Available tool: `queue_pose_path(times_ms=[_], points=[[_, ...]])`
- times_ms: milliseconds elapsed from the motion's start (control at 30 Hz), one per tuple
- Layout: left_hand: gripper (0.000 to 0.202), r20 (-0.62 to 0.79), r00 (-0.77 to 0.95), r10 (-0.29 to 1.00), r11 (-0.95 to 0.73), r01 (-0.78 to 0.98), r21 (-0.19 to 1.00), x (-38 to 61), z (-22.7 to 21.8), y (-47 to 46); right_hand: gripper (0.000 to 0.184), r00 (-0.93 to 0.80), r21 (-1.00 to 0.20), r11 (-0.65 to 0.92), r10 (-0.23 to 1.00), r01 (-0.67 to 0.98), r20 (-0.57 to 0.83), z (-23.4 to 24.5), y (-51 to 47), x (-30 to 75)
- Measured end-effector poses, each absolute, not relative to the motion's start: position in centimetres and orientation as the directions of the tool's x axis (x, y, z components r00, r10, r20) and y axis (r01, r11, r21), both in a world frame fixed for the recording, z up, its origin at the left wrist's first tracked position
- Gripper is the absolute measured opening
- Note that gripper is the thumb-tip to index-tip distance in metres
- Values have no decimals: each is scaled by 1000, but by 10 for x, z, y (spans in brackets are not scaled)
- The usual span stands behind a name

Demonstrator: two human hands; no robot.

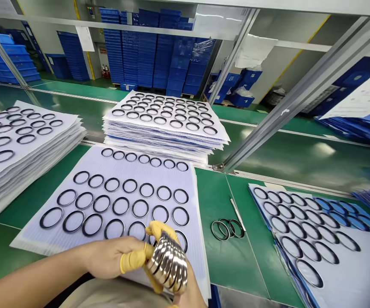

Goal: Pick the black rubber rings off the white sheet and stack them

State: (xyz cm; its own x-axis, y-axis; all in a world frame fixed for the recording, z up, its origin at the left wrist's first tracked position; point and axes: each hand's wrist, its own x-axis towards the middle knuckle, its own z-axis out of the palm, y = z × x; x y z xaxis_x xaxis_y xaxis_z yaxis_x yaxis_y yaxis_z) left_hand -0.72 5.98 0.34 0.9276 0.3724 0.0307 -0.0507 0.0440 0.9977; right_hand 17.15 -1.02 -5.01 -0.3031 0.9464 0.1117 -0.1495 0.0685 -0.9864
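Close above the near edge of a white sheet (140,171), the right hand (189,282) holds a curved bunch of metal rings (168,263), pressed side by side, mirror-bright outside with dark bands between. The left hand (117,256), yellow covers on its digits, closes in at the bunch's left end; whether it pinches a ring, I cannot tell. The step in hand looks like handling the bunch; the next move seems to call for a steady hold, so that none slip. Beneath, the thin, faintly ribbed sheet carries rows of dark-edged rings lying flat. Just right, on the smooth green table (217,192), three loose rings (225,229) overlap beside a slim white stick (238,215). Behind the sheet rises a layered sheet stack (159,141), ring-topped, its edges ragged.
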Motion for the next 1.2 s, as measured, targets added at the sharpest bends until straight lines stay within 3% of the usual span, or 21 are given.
queue_pose_path(times_ms=[133, 233, 367, 533, 633, 867, 1000, 1200], points=[[45, -174, 810, 560, 309, -9, 951, 1, -1, 53, 108, -244, -979, 81, 961, -190, 127, -52, -12, 167], [32, -311, 751, 583, 452, 19, 892, 4, -4, 52, 106, -217, -977, 90, 967, -195, 132, -51, -13, 163], [29, -320, 756, 570, 476, 13, 879, 4, -5, 56, 109, -217, -970, 88, 966, -226, 138, -48, -13, 161], [31, -119, 784, 609, 247, -45, 968, 2, -3, 62, 110, -256, -972, 8, 964, -235, 70, -43, -14, 160], [30, -85, 778, 623, 141, -5, 990, 2, -1, 63, 106, -266, -967, 18, 960, -254, 88, -39, -13, 158], [36, -17, 751, 660, 56, -27, 998, 3, -3, 61, 49, -346, -981, 84, 928, -175, 142, -29, -8, 157], [36, 159, 705, 691, -129, -97, 987, -3, -2, 62, 41, -270, -970, 76, 953, -231, 139, -26, -7, 155], [26, 305, 712, 632, -460, 28, 888, -13, 4, 65, 34, -357, -958, -57, 933, -281, 49, -37, -10, 159]])
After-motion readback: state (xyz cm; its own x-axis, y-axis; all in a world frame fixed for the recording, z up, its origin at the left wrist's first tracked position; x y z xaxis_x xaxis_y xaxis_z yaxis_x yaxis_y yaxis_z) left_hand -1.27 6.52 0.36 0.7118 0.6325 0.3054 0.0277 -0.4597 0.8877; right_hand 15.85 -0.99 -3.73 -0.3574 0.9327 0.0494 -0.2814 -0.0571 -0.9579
